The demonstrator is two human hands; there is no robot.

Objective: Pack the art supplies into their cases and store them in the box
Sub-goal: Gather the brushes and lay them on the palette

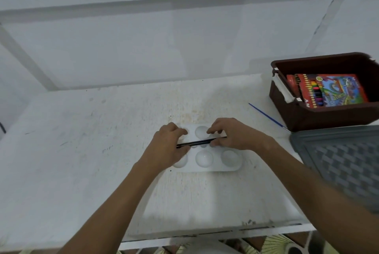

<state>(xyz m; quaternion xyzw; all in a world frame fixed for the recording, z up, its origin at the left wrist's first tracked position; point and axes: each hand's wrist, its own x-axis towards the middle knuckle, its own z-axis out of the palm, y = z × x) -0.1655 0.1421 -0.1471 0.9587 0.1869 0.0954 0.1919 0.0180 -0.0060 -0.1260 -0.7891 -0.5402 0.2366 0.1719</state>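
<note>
Both hands meet over a white paint palette [207, 159] lying at the table's [82, 151] centre: the left hand [167, 149] and the right hand [232, 134] each pinch one end of a thin black paintbrush [200, 142] held level just above the wells. At two o'clock from the palette lies a blue paintbrush [266, 116], and just beyond it stands the brown box [320, 114] holding a crayon pack [336, 89], with a grey woven-pattern lid [344, 161] at three o'clock.

Home setting: worn white table [82, 151], white wall, patterned floor tiles [272, 241].
</note>
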